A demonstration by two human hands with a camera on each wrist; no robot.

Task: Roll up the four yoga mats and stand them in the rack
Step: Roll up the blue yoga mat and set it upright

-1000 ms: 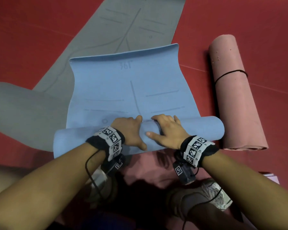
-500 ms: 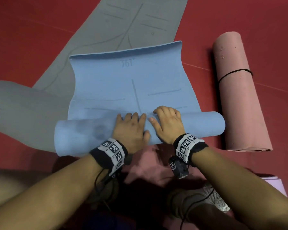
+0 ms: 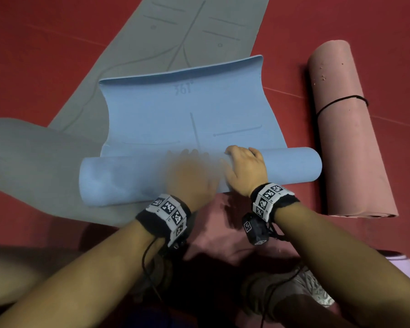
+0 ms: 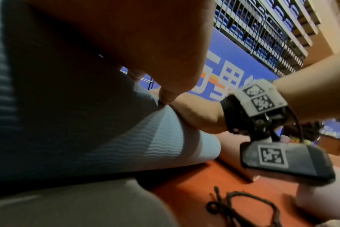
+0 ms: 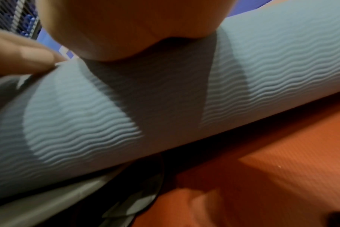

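Note:
A blue yoga mat [image 3: 180, 114] lies half rolled on the floor, its thick roll [image 3: 118, 181] nearest me and ribbed on the outside [image 5: 184, 107]. My left hand [image 3: 189, 174], blurred by motion, lies palm down on the middle of the roll. My right hand [image 3: 245, 166] presses on it just to the right, fingers reaching over the top. A flat grey mat [image 3: 187, 31] lies under the blue one. To the right is a rolled pink mat [image 3: 346, 138] bound by a black band [image 3: 341, 102].
The floor is red [image 3: 33, 55]. A loose black elastic loop [image 4: 252, 205] lies on it near my wrists. A pale purple mat corner [image 3: 402, 268] shows at the lower right. My shoes [image 3: 310, 290] are just behind the roll.
The blue roll has moved away from me and grown thicker, leaving less flat mat. Both hands have shifted forward over the roll; the left is now moving.

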